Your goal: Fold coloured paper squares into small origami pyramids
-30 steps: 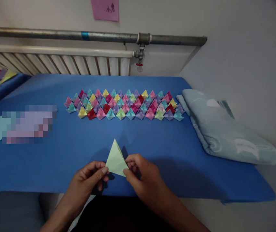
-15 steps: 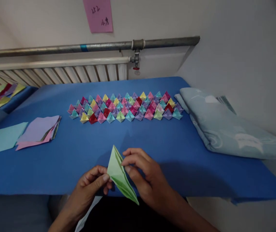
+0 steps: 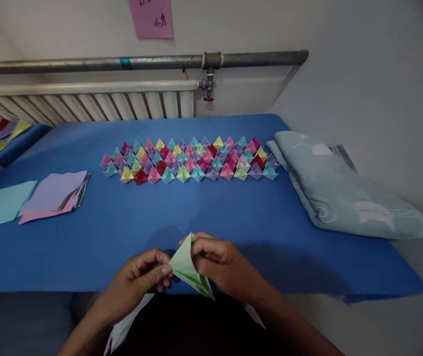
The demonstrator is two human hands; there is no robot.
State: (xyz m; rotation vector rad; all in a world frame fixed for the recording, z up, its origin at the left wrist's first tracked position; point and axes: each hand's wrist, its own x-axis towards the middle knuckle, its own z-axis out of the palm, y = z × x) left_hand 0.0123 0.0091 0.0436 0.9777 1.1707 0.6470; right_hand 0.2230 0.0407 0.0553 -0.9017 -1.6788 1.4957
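Note:
A folded light-green paper (image 3: pixel 184 262) is held between both hands above the front edge of the blue-covered table (image 3: pixel 115 237). My left hand (image 3: pixel 140 274) pinches its left corner between thumb and fingers. On the other side, my right hand (image 3: pixel 222 262) has its fingers curled round the paper's right edge, its fingertips partly hidden behind the sheet. The paper comes to a point at the top, and darker green folds show along its lower edge. Farther back, several rows of small folded paper boats (image 3: pixel 183 173) in many colours stand close together.
Purple and pink sheets (image 3: pixel 53 193) lie in a stack at the left, beside a turquoise sheet (image 3: pixel 3 205). A folded pale-blue blanket (image 3: pixel 345 193) rests at the right. Behind the table are a radiator (image 3: pixel 122 106) and a metal pipe (image 3: pixel 159 63).
My right hand's fingers have closed on the green paper's right side. The paper's top has shifted right and its shape has changed. The view has tilted slightly down.

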